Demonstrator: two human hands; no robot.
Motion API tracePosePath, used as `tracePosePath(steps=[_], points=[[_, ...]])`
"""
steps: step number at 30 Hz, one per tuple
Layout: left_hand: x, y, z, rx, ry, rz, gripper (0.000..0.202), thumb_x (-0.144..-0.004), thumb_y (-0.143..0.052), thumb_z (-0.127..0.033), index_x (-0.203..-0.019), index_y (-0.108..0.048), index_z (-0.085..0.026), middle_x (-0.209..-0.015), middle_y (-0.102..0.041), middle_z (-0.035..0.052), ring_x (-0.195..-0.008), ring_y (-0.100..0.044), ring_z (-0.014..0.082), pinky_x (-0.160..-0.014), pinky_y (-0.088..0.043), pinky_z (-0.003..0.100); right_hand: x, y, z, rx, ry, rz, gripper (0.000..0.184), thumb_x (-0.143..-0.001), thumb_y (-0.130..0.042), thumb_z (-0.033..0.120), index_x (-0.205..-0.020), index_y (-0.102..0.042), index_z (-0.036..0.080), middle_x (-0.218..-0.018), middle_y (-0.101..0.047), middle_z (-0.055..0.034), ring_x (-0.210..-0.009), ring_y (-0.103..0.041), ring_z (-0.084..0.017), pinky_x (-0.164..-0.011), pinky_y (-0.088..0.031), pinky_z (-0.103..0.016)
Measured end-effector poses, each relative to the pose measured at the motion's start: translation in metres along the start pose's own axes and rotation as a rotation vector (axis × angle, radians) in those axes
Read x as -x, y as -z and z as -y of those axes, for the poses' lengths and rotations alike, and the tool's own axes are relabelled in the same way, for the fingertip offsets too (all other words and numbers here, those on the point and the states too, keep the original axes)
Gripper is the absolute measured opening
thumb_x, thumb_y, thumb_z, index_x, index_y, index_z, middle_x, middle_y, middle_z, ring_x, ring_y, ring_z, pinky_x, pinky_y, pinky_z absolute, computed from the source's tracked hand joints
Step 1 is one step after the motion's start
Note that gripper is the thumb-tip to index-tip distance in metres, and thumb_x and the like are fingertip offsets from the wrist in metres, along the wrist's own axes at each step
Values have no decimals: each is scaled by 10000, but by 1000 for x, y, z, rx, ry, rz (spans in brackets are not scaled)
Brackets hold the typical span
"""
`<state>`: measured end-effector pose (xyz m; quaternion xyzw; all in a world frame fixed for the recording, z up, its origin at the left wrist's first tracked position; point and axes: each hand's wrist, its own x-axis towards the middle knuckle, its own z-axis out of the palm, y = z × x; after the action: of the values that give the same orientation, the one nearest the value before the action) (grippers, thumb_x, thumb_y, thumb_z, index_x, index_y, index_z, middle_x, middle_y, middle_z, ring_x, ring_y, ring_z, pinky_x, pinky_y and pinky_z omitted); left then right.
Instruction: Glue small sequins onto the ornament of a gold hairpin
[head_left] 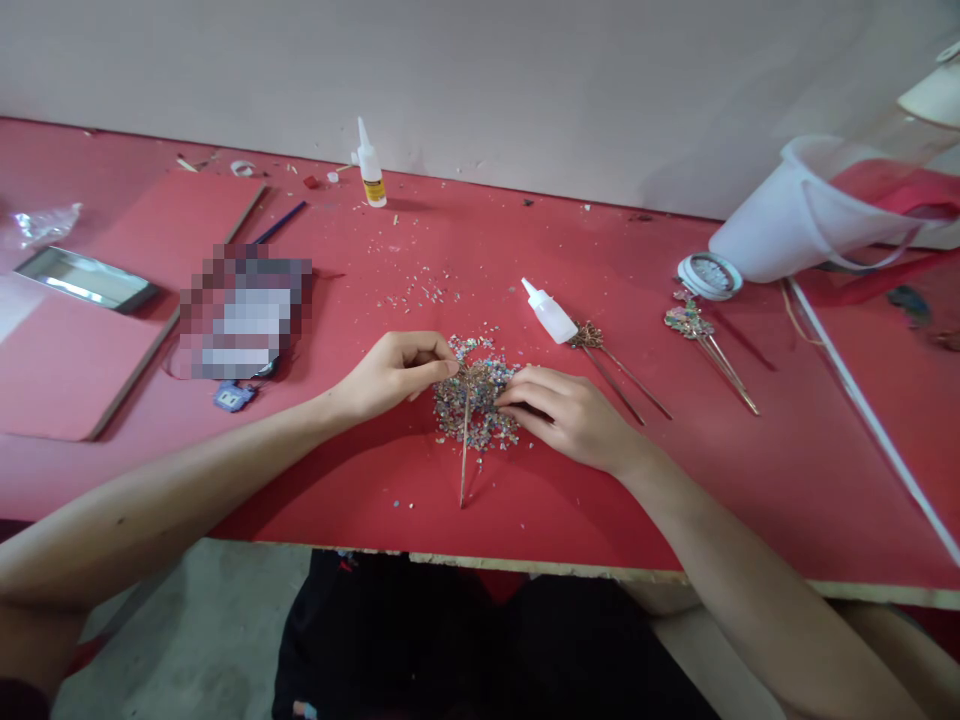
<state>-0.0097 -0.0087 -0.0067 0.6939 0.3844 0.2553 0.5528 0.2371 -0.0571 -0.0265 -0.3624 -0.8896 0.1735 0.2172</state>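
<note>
Between the thumb and fingers of my left hand [401,372] is the ornate top of a metal hairpin [466,440]; its prongs point down toward the table's front edge. Under it spreads a pile of small shiny chips [484,418]. My right hand [574,412] has its fingertips pinched together at the pile's right side; whatever they hold is too small to make out. Just beyond that hand lies a white glue bottle [553,316], its tip to the upper left. It rests against the head of another two-pronged hairpin [616,378].
A hairpin with a coloured head [694,325] lies at right beside a round white lid [709,276] and a tipped white bucket [780,215]. A second glue bottle [372,175] stands at the back. Red boards [67,365], a framed glass piece [86,280] and a blurred device [251,315] lie left.
</note>
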Motion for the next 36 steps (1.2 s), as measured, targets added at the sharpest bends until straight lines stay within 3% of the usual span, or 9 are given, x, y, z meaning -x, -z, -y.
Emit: tracePosePath(steps=[36], points=[[-4, 0, 2, -4, -24, -4, 182, -821, -579, -291, -780, -613, -117, -472, -440, -63, -412, -379, 48, -429, -285, 170, -1, -1, 1, -4, -9, -3, 147, -942, -497, 234, -976, -632, 188, -956, -639, -62, -893, -599, -161, -805, -489, -321]])
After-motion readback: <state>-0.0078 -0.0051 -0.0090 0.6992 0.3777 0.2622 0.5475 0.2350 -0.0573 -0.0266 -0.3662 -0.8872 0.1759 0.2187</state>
